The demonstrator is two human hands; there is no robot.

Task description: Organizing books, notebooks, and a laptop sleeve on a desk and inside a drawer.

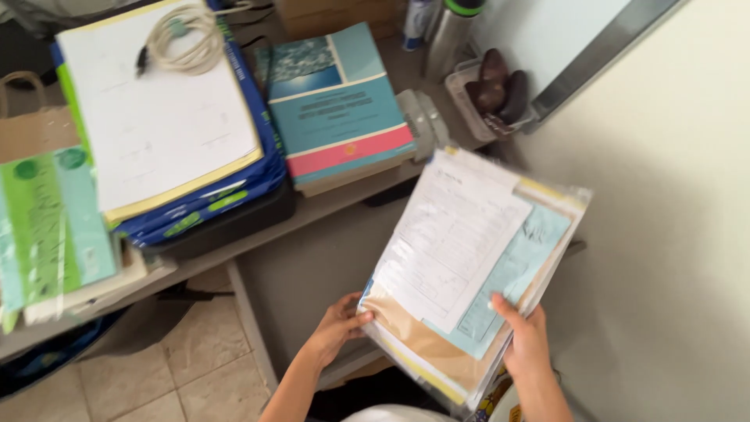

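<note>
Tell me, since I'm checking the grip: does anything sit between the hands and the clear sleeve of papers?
Nothing visible does. The left hand grips the clear sleeve of papers at its lower left corner and the right hand holds its lower right edge, both touching it directly.

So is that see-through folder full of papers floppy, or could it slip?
The clear plastic folder probably bends some: it is thin sheets, and both the left hand and right hand support its lower edge. Its shiny cover looks slippery. The loose papers inside sit unevenly, so they might slide out if tipped.

Both forearms are seen bare to the elbow, no sleeves, watch or rings worn on the left hand (337,324) or right hand (525,344).
</note>
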